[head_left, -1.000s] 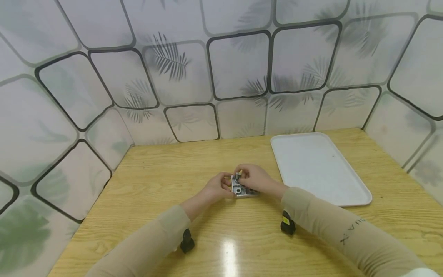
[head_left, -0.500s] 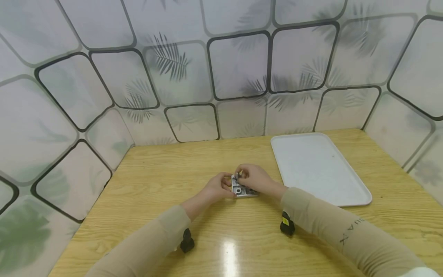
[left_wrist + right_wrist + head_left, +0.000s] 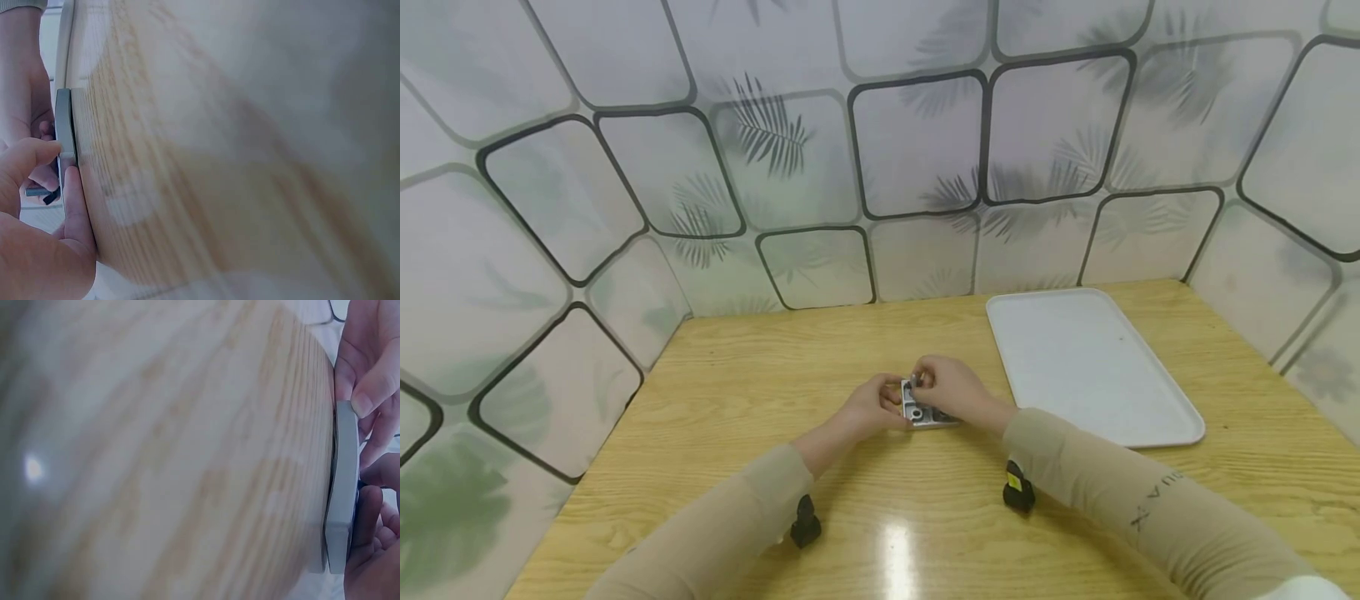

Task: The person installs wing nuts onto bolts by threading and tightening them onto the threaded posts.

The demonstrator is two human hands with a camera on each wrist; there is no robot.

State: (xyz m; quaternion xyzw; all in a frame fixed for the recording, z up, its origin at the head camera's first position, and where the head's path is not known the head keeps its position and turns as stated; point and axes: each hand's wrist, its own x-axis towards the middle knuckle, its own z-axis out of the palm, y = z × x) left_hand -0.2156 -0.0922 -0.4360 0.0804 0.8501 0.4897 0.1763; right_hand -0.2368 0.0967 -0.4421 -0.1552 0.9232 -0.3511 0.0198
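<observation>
A small grey metal block with recesses and round holes in its top lies on the table. My left hand grips its left end, thumb on the near side and fingers at the far side. The left wrist view shows my left thumb and a finger against the block's side. My right hand is over the block's right part and pinches a small dark bent metal piece, possibly a hex key, standing up from it. My right fingers hide most of this piece and the block's right part.
A white tray lies to the right, close to my right forearm. The wooden table meets patterned walls at the back and sides. A black wrist camera hangs under each sleeve.
My right hand has shifted and turned slightly over the block, its wrist and sleeve moving a little left. My left hand and the block have stayed in place.
</observation>
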